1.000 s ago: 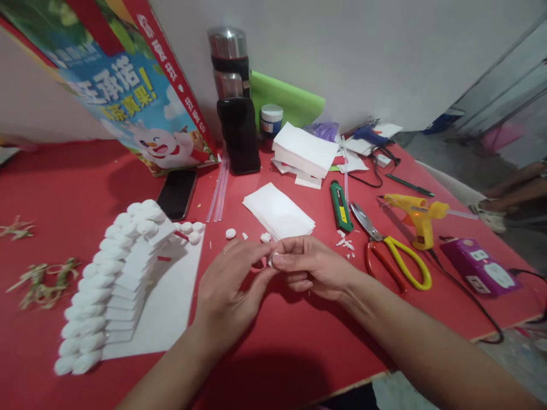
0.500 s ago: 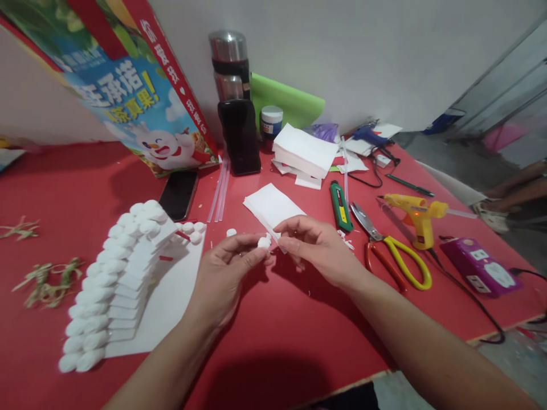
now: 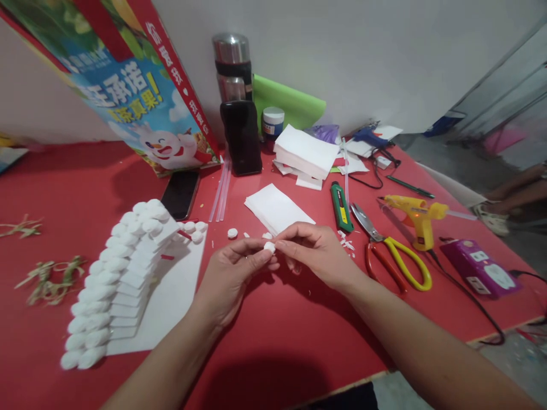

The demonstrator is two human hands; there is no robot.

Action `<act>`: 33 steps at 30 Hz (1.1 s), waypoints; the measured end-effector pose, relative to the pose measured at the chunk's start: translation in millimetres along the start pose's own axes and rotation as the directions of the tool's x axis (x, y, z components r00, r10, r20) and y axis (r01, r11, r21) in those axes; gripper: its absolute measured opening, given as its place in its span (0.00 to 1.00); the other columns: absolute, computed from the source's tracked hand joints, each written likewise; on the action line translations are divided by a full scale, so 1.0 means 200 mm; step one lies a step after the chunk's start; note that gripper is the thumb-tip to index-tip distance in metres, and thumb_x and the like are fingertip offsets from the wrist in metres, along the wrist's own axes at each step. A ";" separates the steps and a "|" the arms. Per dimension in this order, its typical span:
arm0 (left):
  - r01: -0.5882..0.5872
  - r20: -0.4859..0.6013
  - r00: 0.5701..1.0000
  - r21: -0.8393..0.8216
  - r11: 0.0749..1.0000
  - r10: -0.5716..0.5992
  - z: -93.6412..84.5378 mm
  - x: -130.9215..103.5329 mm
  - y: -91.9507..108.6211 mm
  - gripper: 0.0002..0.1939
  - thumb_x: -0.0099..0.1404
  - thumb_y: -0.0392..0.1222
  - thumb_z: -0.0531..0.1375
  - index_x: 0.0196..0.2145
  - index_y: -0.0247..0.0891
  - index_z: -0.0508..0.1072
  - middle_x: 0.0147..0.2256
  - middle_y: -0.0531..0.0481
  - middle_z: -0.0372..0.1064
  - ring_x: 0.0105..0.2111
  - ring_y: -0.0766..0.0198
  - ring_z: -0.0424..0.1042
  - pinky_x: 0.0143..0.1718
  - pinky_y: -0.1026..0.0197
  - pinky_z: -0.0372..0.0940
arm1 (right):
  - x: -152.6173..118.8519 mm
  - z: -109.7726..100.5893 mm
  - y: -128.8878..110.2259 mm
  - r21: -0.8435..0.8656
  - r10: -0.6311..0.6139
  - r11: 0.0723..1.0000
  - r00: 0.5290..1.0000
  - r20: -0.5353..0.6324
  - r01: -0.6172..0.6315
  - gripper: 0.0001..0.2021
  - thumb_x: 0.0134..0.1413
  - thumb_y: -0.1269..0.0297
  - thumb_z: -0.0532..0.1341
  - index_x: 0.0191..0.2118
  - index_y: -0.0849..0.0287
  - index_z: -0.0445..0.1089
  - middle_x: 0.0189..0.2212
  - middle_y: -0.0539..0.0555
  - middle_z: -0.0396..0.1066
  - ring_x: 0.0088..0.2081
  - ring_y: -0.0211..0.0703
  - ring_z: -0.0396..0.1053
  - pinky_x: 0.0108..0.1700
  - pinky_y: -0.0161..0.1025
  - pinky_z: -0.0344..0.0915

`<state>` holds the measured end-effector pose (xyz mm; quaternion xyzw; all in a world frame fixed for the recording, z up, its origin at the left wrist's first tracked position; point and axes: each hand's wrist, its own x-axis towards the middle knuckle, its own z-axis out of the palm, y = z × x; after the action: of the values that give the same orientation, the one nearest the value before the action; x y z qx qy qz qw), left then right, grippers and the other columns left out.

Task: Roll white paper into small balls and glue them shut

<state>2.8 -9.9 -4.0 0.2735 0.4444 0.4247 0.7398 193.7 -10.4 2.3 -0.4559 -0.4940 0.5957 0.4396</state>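
two bare hands meet over a red table (image 3: 265, 364). the left hand (image 3: 228, 276) pinches a small white paper roll (image 3: 269, 247) between thumb and fingers; the right hand (image 3: 318, 253) has its thumb and forefinger closed together at the roll's other side, touching it. the roll is held up above the tabletop, in front of a stack of white paper strips (image 3: 277, 209).

to the left, puffy white rolls line a curved, stepped paper model (image 3: 130, 279) on a white sheet (image 3: 171, 302). beyond its top end a dark phone (image 3: 181, 195) lies flat.

to the right are scissors (image 3: 388, 250) with one red and one yellow handle, a yellow glue gun (image 3: 416, 216) and a purple box (image 3: 478, 266). a green cutter (image 3: 341, 206) lies just left of the scissors.

farther back, another dark phone (image 3: 241, 138) stands upright before a metal flask (image 3: 232, 65), between a colourful bag (image 3: 141, 97) and a white-lidded jar (image 3: 273, 126). behind the jar is a green sheet (image 3: 290, 102).
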 end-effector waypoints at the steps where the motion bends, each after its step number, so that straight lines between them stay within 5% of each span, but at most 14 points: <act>1: 0.000 0.000 1.000 -0.004 1.000 0.000 0.00 0.00 0.00 0.14 0.52 0.39 0.79 0.36 0.35 0.83 0.33 0.47 0.83 0.31 0.62 0.82 0.37 0.62 0.77 | 0.00 0.00 0.00 -0.003 -0.001 1.000 1.000 -0.002 0.001 0.15 0.59 0.51 0.72 0.38 0.60 0.78 0.20 0.47 0.71 0.22 0.34 0.67 0.23 0.33 0.63; 6: 0.025 0.023 0.999 -0.023 0.999 -0.024 0.00 0.01 0.00 0.14 0.54 0.39 0.78 0.37 0.34 0.82 0.35 0.45 0.83 0.34 0.60 0.83 0.39 0.61 0.78 | 0.02 0.00 0.00 -0.058 -0.004 0.998 1.000 -0.001 0.004 0.16 0.63 0.49 0.68 0.37 0.59 0.77 0.20 0.47 0.69 0.22 0.35 0.66 0.25 0.35 0.62; 9: 0.071 0.018 0.997 -0.085 0.994 -0.070 0.00 0.02 0.00 0.15 0.52 0.38 0.79 0.35 0.34 0.81 0.34 0.45 0.82 0.32 0.61 0.82 0.37 0.62 0.77 | -0.03 -0.05 -0.08 -0.287 -0.079 0.956 0.996 -0.050 0.062 0.18 0.71 0.48 0.59 0.39 0.57 0.76 0.22 0.49 0.71 0.22 0.38 0.66 0.27 0.37 0.64; 10: 0.086 0.008 0.996 -0.107 0.990 -0.086 0.00 0.02 0.01 0.16 0.51 0.38 0.79 0.35 0.34 0.80 0.33 0.45 0.82 0.32 0.61 0.82 0.35 0.62 0.77 | -0.07 -0.09 -0.11 -0.447 -0.128 0.892 0.988 -0.087 0.076 0.18 0.72 0.50 0.56 0.41 0.57 0.76 0.24 0.51 0.73 0.24 0.40 0.68 0.30 0.39 0.65; 12: 0.107 -0.008 0.994 -0.144 0.984 -0.110 0.00 0.02 0.01 0.16 0.50 0.37 0.80 0.35 0.35 0.80 0.32 0.46 0.81 0.31 0.61 0.81 0.34 0.63 0.76 | -0.19 -0.20 -0.17 -0.811 -0.248 0.582 0.963 -0.109 0.058 0.16 0.72 0.53 0.55 0.46 0.56 0.76 0.35 0.58 0.79 0.33 0.47 0.74 0.38 0.44 0.68; 15: 0.114 -0.008 0.993 -0.150 0.982 -0.116 -0.01 0.02 0.01 0.16 0.53 0.36 0.79 0.38 0.34 0.82 0.32 0.46 0.80 0.32 0.63 0.80 0.36 0.64 0.76 | -0.40 -0.42 -0.16 -0.967 -0.260 0.074 0.932 -0.253 -0.242 0.20 0.71 0.52 0.53 0.55 0.60 0.72 0.45 0.67 0.78 0.37 0.59 0.76 0.37 0.50 0.67; 17: 0.115 -0.001 0.993 -0.146 0.983 -0.116 -0.01 0.03 0.01 0.15 0.53 0.37 0.78 0.38 0.33 0.83 0.32 0.46 0.80 0.32 0.64 0.80 0.37 0.65 0.77 | -0.50 -0.56 -0.10 -0.954 -0.157 -0.090 0.950 -0.269 -0.285 0.21 0.71 0.55 0.51 0.55 0.64 0.71 0.44 0.71 0.76 0.37 0.62 0.77 0.36 0.51 0.67; 19: 0.121 0.005 0.993 -0.149 0.981 -0.122 -0.01 0.03 0.01 0.15 0.53 0.37 0.79 0.37 0.32 0.83 0.32 0.45 0.80 0.32 0.64 0.80 0.38 0.65 0.77 | -0.56 -0.65 -0.03 -0.952 -0.078 -0.148 0.963 -0.258 -0.267 0.21 0.69 0.59 0.52 0.59 0.67 0.69 0.42 0.71 0.75 0.39 0.63 0.78 0.38 0.51 0.68; 24: 0.126 -0.003 0.992 -0.144 0.981 -0.128 0.00 0.03 0.01 0.16 0.50 0.36 0.79 0.36 0.32 0.83 0.32 0.45 0.81 0.32 0.63 0.81 0.38 0.65 0.77 | -0.53 -0.70 0.04 -0.925 0.029 -0.096 0.928 -0.372 -0.368 0.24 0.57 0.67 0.59 0.60 0.64 0.68 0.35 0.65 0.77 0.31 0.61 0.78 0.28 0.43 0.60; 28: 0.124 -0.015 0.992 -0.161 0.979 -0.128 0.01 0.02 0.02 0.15 0.49 0.33 0.79 0.34 0.33 0.83 0.32 0.45 0.81 0.33 0.63 0.81 0.40 0.64 0.78 | -0.55 -0.72 0.03 -0.916 0.054 -0.021 0.914 -0.401 -0.401 0.23 0.61 0.64 0.57 0.61 0.64 0.67 0.25 0.62 0.76 0.27 0.66 0.77 0.27 0.45 0.58; 30: 0.121 -0.015 0.992 -0.178 0.977 -0.126 0.01 0.01 0.03 0.14 0.49 0.32 0.79 0.34 0.33 0.83 0.33 0.46 0.82 0.34 0.62 0.82 0.42 0.63 0.79 | -0.60 -0.72 0.04 -0.918 0.036 0.081 0.922 -0.385 -0.387 0.23 0.64 0.64 0.56 0.62 0.62 0.66 0.26 0.63 0.77 0.28 0.65 0.78 0.29 0.48 0.62; 33: 0.149 0.021 0.989 -0.176 0.973 -0.148 0.02 0.00 0.03 0.15 0.49 0.32 0.79 0.35 0.33 0.83 0.34 0.46 0.82 0.34 0.61 0.83 0.43 0.62 0.80 | -0.68 -0.66 0.04 -0.876 -0.081 0.353 0.922 -0.380 -0.330 0.19 0.68 0.57 0.57 0.61 0.51 0.64 0.37 0.65 0.80 0.34 0.56 0.80 0.35 0.46 0.69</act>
<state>3.5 -7.4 2.1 0.1742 0.4212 0.4050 0.7926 349.8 -119.2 -4.2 -0.7603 -0.6164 0.1505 0.1393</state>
